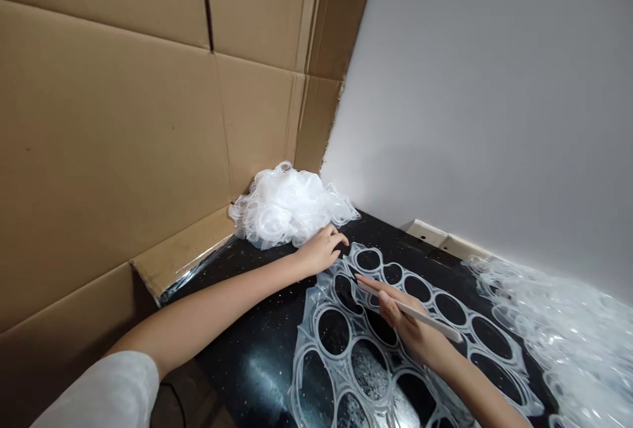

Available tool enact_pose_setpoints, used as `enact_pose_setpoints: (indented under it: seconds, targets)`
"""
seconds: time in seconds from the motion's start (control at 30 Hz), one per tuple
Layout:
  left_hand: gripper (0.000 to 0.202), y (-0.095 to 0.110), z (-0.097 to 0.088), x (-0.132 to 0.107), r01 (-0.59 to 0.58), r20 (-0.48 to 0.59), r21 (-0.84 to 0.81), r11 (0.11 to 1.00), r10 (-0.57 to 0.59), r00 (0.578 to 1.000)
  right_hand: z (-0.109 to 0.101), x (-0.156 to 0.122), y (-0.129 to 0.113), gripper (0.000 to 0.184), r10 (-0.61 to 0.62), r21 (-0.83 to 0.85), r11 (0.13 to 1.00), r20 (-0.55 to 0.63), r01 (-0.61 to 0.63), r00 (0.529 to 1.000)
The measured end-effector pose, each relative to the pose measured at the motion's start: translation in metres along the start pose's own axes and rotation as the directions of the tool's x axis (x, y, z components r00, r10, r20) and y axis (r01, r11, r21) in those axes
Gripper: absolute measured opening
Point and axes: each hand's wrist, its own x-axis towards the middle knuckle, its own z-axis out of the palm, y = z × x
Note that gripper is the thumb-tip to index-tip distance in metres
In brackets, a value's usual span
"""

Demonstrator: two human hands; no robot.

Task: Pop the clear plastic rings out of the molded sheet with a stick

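A thin, translucent white sheet of silicone-like material (343,363) lies flat on the black tabletop, full of round and oval holes. My left hand (324,250) is at its far left corner, fingers bent downward and slightly apart, with nothing visible in them. In my right hand (410,329) is a slim white stick-like tool (425,318), held like a pen, its pointed end over the upper part of the sheet. Just beyond my left hand sits a heap of white translucent rings (291,200).
Another large translucent heap (568,336) spreads along the right side of the black table (237,349). Cardboard panels (123,118) stand at the left and back, beside a pale wall (484,98). A cream-coloured strip (429,233) runs along the wall's foot.
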Motion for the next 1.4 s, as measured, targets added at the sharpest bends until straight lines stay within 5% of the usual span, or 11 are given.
enact_pose_setpoints:
  seconds: [0.2, 0.37, 0.53, 0.67, 0.8, 0.9, 1.07, 1.4]
  targets:
    - [0.026, 0.038, -0.011, -0.02, -0.244, 0.155, 0.219, 0.945, 0.213, 0.965, -0.007, 0.003, 0.013, 0.058, 0.184, 0.216, 0.964, -0.106, -0.158, 0.977]
    - [0.029, 0.05, 0.004, -0.035, -0.393, 0.362, 0.293, 0.872, 0.279, 0.89, -0.01, 0.01, 0.017, 0.05, 0.028, -0.013, 0.999, -0.088, -0.029, 0.996]
    - [0.036, 0.051, 0.019, -0.047, -0.371, 0.379, 0.43, 0.823, 0.209, 0.901, -0.012, 0.018, 0.028, 0.046, -0.056, -0.318, 0.947, -0.047, 0.039, 0.997]
    - [0.043, 0.056, 0.021, -0.051, -0.363, 0.365, 0.489, 0.793, 0.192, 0.911, -0.014, 0.022, 0.035, 0.051, -0.07, -0.186, 0.982, -0.192, 0.034, 0.979]
    - [0.052, 0.061, 0.025, -0.056, -0.378, 0.362, 0.497, 0.781, 0.209, 0.908, -0.016, 0.024, 0.031, 0.057, 0.082, 0.123, 0.991, -0.295, -0.047, 0.952]
    - [0.06, 0.063, 0.03, -0.061, -0.381, 0.368, 0.498, 0.779, 0.209, 0.906, -0.013, 0.024, 0.024, 0.058, 0.134, 0.233, 0.969, -0.209, -0.084, 0.969]
    - [0.064, 0.066, 0.033, -0.067, -0.361, 0.356, 0.509, 0.781, 0.191, 0.915, -0.006, 0.027, 0.012, 0.055, 0.043, 0.212, 0.977, -0.07, -0.027, 0.997]
    - [0.063, 0.068, 0.036, -0.072, -0.323, 0.36, 0.471, 0.821, 0.155, 0.92, -0.002, 0.033, 0.009, 0.05, 0.005, 0.204, 0.979, -0.019, -0.001, 1.0]
